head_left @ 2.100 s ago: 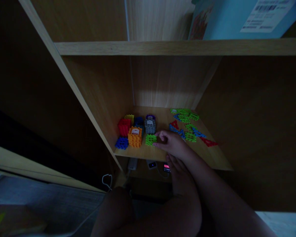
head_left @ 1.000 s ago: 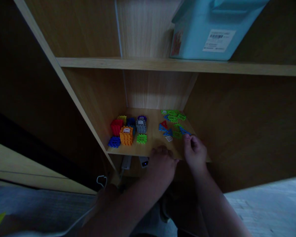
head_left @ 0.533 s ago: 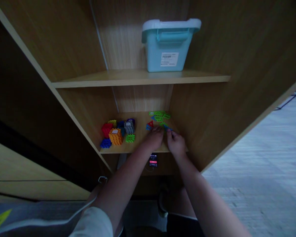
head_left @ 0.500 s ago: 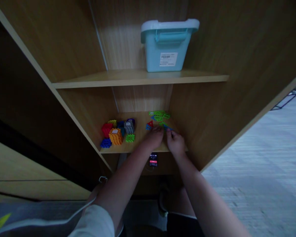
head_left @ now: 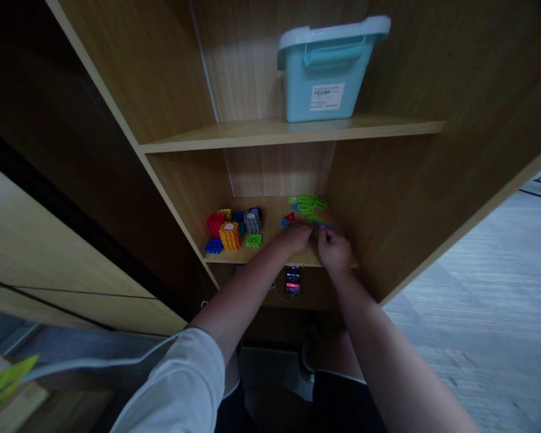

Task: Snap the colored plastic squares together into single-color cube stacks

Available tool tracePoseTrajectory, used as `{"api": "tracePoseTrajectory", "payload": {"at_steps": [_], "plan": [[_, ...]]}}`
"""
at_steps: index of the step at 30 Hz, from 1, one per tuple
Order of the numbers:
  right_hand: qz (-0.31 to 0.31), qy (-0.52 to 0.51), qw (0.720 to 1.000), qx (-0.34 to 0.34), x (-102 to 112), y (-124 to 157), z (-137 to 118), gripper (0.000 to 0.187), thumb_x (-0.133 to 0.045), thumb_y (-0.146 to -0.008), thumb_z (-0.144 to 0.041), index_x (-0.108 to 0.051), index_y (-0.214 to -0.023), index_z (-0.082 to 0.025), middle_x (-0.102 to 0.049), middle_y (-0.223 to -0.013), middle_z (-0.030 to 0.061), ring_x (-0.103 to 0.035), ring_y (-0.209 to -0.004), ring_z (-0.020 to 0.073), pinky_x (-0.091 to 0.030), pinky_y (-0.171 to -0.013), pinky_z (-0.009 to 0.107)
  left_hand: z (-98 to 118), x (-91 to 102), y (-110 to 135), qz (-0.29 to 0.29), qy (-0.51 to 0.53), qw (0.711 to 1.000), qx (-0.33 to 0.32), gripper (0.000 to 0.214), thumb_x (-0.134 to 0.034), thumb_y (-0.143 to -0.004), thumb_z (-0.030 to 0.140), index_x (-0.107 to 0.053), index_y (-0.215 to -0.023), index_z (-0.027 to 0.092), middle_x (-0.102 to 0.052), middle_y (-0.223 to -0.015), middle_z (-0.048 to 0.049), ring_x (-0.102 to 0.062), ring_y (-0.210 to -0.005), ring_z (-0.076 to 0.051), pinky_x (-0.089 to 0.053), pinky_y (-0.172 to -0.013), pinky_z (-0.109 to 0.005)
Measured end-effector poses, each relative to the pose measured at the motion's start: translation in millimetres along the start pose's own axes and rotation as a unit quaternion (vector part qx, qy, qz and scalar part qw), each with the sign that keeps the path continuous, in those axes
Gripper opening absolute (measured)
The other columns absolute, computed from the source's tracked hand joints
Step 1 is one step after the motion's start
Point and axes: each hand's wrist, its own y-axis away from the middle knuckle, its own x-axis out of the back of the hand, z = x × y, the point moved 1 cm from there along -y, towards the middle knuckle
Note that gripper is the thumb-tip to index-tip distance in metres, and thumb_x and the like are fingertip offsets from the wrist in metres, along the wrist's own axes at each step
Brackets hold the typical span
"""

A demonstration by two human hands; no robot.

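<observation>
On the lower shelf, my right hand (head_left: 335, 249) is closed, thumb and fingers pinching a flat blue plastic building piece (head_left: 325, 226). My left hand (head_left: 300, 236) is close beside it on the left, fingers curled inward; what they hold is hidden by the hand. A light green building piece (head_left: 313, 219) lies just beyond the fingertips. Behind it is a cluster of green notched pieces (head_left: 307, 201). A small red triangular piece (head_left: 290, 216) and a blue piece (head_left: 284, 222) sit just left of my left hand.
Stacks of notched pieces stand at the shelf's left: orange (head_left: 230, 236), red (head_left: 215, 224), grey (head_left: 253, 221), blue (head_left: 214, 246), with a green piece (head_left: 253, 240) in front. A lidded teal bin (head_left: 324, 69) is on the shelf above. A lit phone (head_left: 293, 280) lies below.
The camera view has shifted, so the shelves appear farther right and slightly higher. Both hands stay together at the same pieces, with only slight finger movement.
</observation>
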Motion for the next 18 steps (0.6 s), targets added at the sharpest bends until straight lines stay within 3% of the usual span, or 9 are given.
{"api": "tracePoseTrajectory", "payload": {"at_steps": [6,12,15,18], "plan": [[0.000,0.012,1.000,0.003,-0.9,-1.3,0.2,0.056,-0.043,-0.110,-0.049,-0.081,-0.088,-0.016,-0.075,-0.076,0.0139,-0.058,-0.064,0.0203,-0.025,-0.061,0.032,7.5,-5.1,2.3,0.057,0.057,0.997,0.017,0.029,-0.064,-0.092,0.010,-0.072,-0.120,0.008,-0.075,-0.120,-0.0198,-0.067,-0.122,-0.031,-0.043,-0.120,-0.048],[-0.003,-0.022,1.000,0.001,1.5,-2.0,0.5,0.057,-0.040,-0.109,-0.052,-0.080,-0.086,-0.018,-0.075,-0.075,0.0126,-0.061,-0.067,0.0216,-0.030,-0.063,0.032,12.7,-3.3,2.3,0.096,0.190,0.977,0.000,0.031,-0.062,-0.089,0.003,-0.073,-0.117,0.014,-0.077,-0.121,-0.0130,-0.070,-0.115,-0.025,-0.053,-0.108,-0.038],[-0.006,-0.063,0.998,-0.002,3.5,-2.2,1.9,0.058,-0.040,-0.107,-0.057,-0.077,-0.083,-0.019,-0.073,-0.073,0.0102,-0.062,-0.067,0.0213,-0.032,-0.063,0.031,14.8,-4.1,18.2,0.121,0.263,0.957,-0.001,0.029,-0.064,-0.090,0.004,-0.075,-0.113,0.017,-0.079,-0.115,-0.0083,-0.072,-0.109,-0.022,-0.054,-0.105,-0.034],[-0.020,-0.104,0.994,-0.011,6.4,-2.1,4.6,0.058,-0.042,-0.105,-0.063,-0.071,-0.079,-0.020,-0.069,-0.069,0.0065,-0.061,-0.067,0.0208,-0.035,-0.063,0.031,10.7,-9.9,49.2,0.171,0.332,0.927,0.029,0.024,-0.067,-0.096,0.014,-0.074,-0.119,0.018,-0.079,-0.117,-0.0086,-0.073,-0.109,-0.021,-0.055,-0.104,-0.034]]}}
